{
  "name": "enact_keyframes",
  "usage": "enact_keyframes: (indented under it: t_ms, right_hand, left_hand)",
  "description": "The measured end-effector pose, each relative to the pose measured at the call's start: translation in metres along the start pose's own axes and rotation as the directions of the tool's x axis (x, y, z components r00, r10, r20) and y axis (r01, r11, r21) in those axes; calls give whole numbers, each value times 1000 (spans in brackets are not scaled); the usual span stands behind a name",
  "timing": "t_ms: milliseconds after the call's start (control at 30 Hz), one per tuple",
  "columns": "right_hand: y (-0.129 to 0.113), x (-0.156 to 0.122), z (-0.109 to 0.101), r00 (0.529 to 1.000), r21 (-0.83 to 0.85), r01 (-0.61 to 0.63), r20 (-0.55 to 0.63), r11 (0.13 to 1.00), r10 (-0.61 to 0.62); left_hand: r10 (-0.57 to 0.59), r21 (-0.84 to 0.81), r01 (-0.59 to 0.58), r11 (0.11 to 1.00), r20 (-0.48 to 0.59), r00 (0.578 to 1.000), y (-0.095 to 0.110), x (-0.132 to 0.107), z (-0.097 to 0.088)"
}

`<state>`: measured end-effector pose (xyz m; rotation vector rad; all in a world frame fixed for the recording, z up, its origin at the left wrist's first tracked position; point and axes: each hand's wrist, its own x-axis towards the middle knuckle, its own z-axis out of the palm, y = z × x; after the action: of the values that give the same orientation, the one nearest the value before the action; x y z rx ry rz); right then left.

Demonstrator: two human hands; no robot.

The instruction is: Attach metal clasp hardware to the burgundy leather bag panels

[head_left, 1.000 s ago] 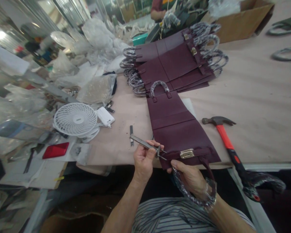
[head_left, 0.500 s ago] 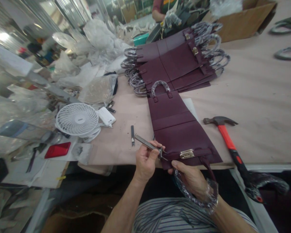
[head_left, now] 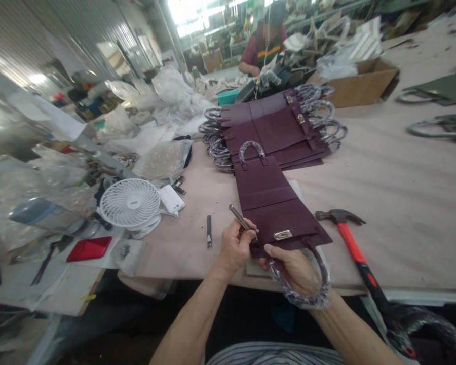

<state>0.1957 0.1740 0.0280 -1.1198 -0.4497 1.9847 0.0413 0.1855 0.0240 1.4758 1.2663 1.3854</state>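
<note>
My one camera sits on my head, looking forward and down over my striped shirt (head_left: pixel 273 356) at the bottom edge. It sees my left hand (head_left: pixel 233 249) and right hand (head_left: pixel 296 271) from above, near and below the middle. Beyond them it faces across the table (head_left: pixel 368 172) toward a co-worker (head_left: pixel 251 52), far off at the top.

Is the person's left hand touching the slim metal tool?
Touching: the head view shows the left hand closed around the slim metal tool.
</note>
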Motion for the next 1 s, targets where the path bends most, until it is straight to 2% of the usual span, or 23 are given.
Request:
enact_keyframes:
  t_ms: [100,233,400,600,700,833,900,1000]
  right_hand:
    - [8,-8,-14,994,59,-111,29,992,110]
    - [23,-37,-28,994,202,-105,25,974,102]
    - [35,-68,-44,978,210,-135,-125,968,164]
    - [46,-90,-84,930,118,-163,-314,980,193]
    - [45,-100,-97,926,63,-157,-337,986,169]
    - [38,-106,-100,914,-48,-160,-386,986,129]
    - [33,-107,-100,899,-145,-128,-436,981,53]
    - [22,-109,-102,867,-361,-62,-481,931,-128]
  left_hand:
    - [5,20,-5,1000,3,1000,-12,-8,3]
    - [62,66,-62,996,8,998,-23,-18,6]
    - [168,129,-170,977,29,985,-27,-21,8]
    - [278,222,-276,935,22,960,-30,-26,11]
    - [308,252,-302,919,15,951,-30,-28,13]
    - [319,300,-314,901,34,947,-29,-29,15]
    - [331,320,-325,890,38,943,-29,-30,16]
    - [335,333,-327,885,32,941,-28,-30,17]
